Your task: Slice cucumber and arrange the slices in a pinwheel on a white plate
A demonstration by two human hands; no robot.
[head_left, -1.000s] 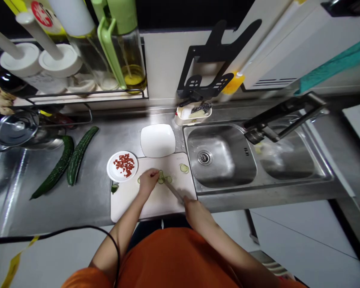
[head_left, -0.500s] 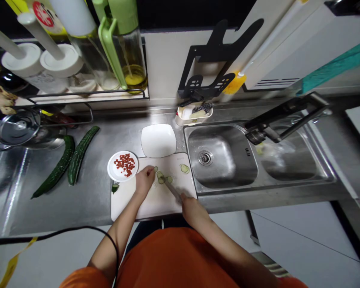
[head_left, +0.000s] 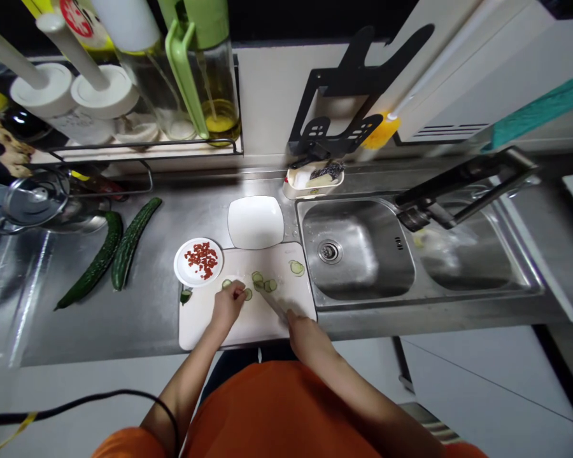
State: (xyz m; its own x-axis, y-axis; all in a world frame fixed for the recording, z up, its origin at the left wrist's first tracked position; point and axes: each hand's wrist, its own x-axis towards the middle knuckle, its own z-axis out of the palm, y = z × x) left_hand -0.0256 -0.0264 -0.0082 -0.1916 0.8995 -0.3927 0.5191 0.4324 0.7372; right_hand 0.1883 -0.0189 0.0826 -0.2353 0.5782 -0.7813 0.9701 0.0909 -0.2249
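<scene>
My left hand (head_left: 228,304) is closed in a pinch over the white cutting board (head_left: 195,327), with a thin cucumber slice (head_left: 248,294) at its fingertips. Another slice (head_left: 226,283) shows just behind that hand. My right hand (head_left: 308,334) grips a knife (head_left: 275,306) by its handle, which is mostly covered. The blade slants up and left, its tip by a small cluster of cucumber slices (head_left: 268,285). More slices (head_left: 297,268) lie at the board's right side. A cucumber end piece (head_left: 186,296) rests near its left edge.
A white plate of chopped red pieces (head_left: 179,275) overlaps the board's upper left corner. Behind the board sits a white square dish (head_left: 256,222). Two whole cucumbers (head_left: 134,242) lie left. The double sink (head_left: 358,248) and faucet (head_left: 463,187) are right; a spice rack (head_left: 143,146) stands behind.
My left hand has drawn back from the sliced cluster, left and toward me, with one cucumber slice at its fingertips. The knife in my right hand has stayed almost in place.
</scene>
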